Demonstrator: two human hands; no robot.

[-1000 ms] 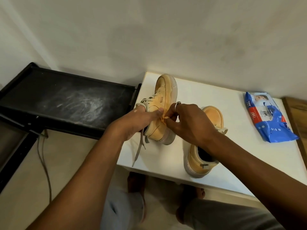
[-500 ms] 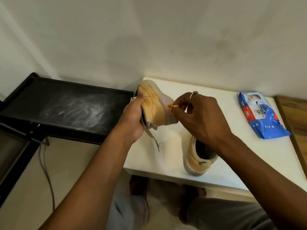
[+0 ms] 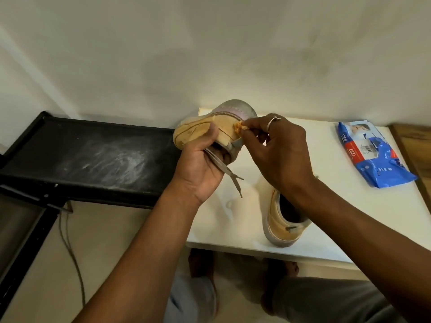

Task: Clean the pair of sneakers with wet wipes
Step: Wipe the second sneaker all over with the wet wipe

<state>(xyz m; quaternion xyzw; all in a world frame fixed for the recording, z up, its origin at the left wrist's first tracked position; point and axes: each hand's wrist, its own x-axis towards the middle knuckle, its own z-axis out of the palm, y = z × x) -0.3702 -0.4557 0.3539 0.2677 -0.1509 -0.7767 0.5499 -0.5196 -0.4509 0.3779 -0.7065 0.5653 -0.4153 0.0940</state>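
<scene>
1. Right hand [image 3: 284, 155]: thumb and forefinger pinch a small wadded wipe [image 3: 240, 127], stained orange-tan. The other fingers are loosely curled. There's a ring [image 3: 271, 122] on one finger.
2. The wipe sits against the tan upper of the held sneaker [image 3: 189, 136], just under the sole line. Can't tell if that's the heel or the toe end.
3. Left hand [image 3: 200, 164]: clamped around that sneaker from below, thumb across the upper, fingers mostly hidden behind it.
4. The held sneaker is off the table and tipped on its side. Its grey sole [image 3: 233, 108] is turned up toward the wall. It sits over the table's far-left corner.
5. Grey laces [image 3: 231, 176] hang loose from it, below the left palm.
6. The second sneaker [image 3: 279, 220] stands upright on its sole on the white table [image 3: 338, 206], near the front edge, opening up. The right wrist covers its far end.
7. The blue wipes pack [image 3: 370, 152] lies flat on the table's far-right side, well apart from both sneakers.
8. A black shelf [image 3: 93, 155] butts up to the table on the left, with white dusty smears on its top.
9. A cable [image 3: 70, 241] runs down across the floor below the shelf.
10. A wooden surface [image 3: 415, 141] shows at the right edge, beside the table.
11. The person's feet [image 3: 200, 262] show under the table's front edge.
</scene>
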